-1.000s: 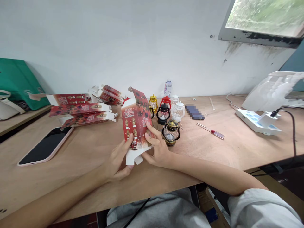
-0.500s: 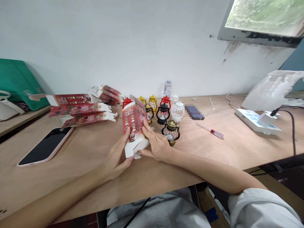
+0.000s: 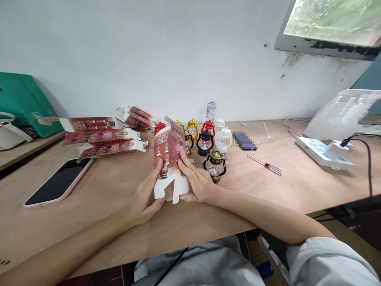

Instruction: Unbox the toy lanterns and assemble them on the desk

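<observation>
Between my two hands is a red printed cardboard box (image 3: 169, 149), tilted, with its white end flaps spread apart toward me. My left hand (image 3: 147, 194) grips its left side, thumb low by a flap and fingers along the edge. On the other side, my right hand (image 3: 199, 180) holds the box with its fingers on the printed face and its thumb by the right flap. Close to the right hand stands a bronze-coloured lantern (image 3: 214, 165). Behind it are a black lantern (image 3: 205, 143), a white lantern (image 3: 223, 140) and several gold and red ones, partly hidden by the box.
Several red boxes (image 3: 110, 137) lie at the left behind a phone (image 3: 59, 182). To the right are a screwdriver (image 3: 264, 164), a dark blurred-out object (image 3: 244, 140) and a power strip (image 3: 324, 153) with cables. A bottle (image 3: 210, 110) stands by the wall.
The box's white end flaps have spread, so its near end now gapes toward me. Both hands stay on its sides; the right thumb has shifted slightly to the right.
</observation>
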Action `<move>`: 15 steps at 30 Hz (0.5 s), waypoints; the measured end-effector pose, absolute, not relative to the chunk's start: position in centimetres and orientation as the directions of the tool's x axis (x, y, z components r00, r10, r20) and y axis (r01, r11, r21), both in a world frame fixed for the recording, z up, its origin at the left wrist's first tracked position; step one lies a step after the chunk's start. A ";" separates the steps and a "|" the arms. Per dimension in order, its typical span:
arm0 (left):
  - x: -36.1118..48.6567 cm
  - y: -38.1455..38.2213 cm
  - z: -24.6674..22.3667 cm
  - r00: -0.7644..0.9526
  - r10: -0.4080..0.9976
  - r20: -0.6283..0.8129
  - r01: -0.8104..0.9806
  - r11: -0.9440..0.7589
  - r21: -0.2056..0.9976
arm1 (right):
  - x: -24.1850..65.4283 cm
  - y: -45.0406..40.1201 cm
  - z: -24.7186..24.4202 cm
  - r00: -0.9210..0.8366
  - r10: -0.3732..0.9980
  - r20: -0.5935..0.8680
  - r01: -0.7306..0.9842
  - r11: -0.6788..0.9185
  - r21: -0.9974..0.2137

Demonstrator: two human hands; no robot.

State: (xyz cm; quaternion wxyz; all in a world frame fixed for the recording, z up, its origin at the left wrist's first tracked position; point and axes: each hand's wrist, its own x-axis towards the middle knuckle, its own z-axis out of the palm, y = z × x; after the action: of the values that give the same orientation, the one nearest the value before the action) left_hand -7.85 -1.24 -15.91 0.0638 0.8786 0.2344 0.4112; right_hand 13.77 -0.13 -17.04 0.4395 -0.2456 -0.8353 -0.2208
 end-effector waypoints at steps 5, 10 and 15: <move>-7.9 -1.2 -16.0 0.548 0.472 0.691 0.343 -0.880 0.329 | 13.6 -0.4 -16.6 -0.480 0.208 0.852 0.618 0.769 0.161; -8.0 -1.1 -16.1 0.557 0.437 0.706 0.355 -0.894 0.273 | 13.5 -0.5 -16.7 -0.472 0.176 0.864 0.604 0.779 0.171; -8.4 -0.8 -17.4 0.520 0.355 0.777 0.288 -0.929 0.232 | 13.6 -0.7 -16.6 -0.512 0.100 0.853 0.551 0.800 0.237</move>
State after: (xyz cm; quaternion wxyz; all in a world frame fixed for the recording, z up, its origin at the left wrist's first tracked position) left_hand -8.35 -0.78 -17.38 0.0367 0.8709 0.1846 0.4539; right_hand 13.62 -0.74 -16.61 0.4535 -0.1953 -0.8333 -0.2486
